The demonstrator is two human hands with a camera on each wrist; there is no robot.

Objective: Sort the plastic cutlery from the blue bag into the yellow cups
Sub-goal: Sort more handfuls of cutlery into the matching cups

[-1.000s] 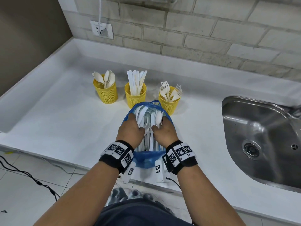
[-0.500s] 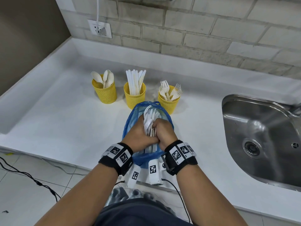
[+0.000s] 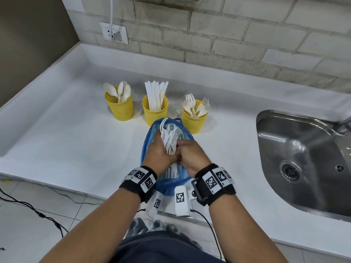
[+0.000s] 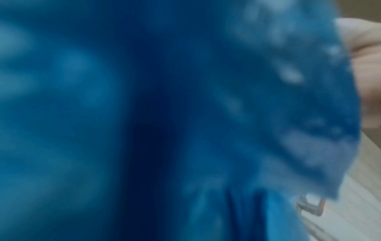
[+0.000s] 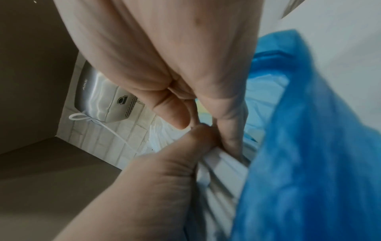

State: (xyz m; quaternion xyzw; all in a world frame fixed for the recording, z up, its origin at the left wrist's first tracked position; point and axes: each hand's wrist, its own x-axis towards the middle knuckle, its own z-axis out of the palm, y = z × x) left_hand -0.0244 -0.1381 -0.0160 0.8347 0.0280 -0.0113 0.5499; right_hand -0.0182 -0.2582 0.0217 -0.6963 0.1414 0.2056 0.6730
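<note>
Head view: left hand (image 3: 159, 154) and right hand (image 3: 191, 156), earlier spread, now clench cutlery bundle (image 3: 169, 138) mid-frame, lifting from blue bag (image 3: 187, 136); sorting follows.

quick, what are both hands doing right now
Left hand: gripping the bundle of white cutlery in the blue bag.
Right hand: gripping the same bundle.

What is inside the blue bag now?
Inside the blue bag is a bundle of white plastic cutlery, gripped by the left hand and right hand. Anything deeper is covered.
</note>
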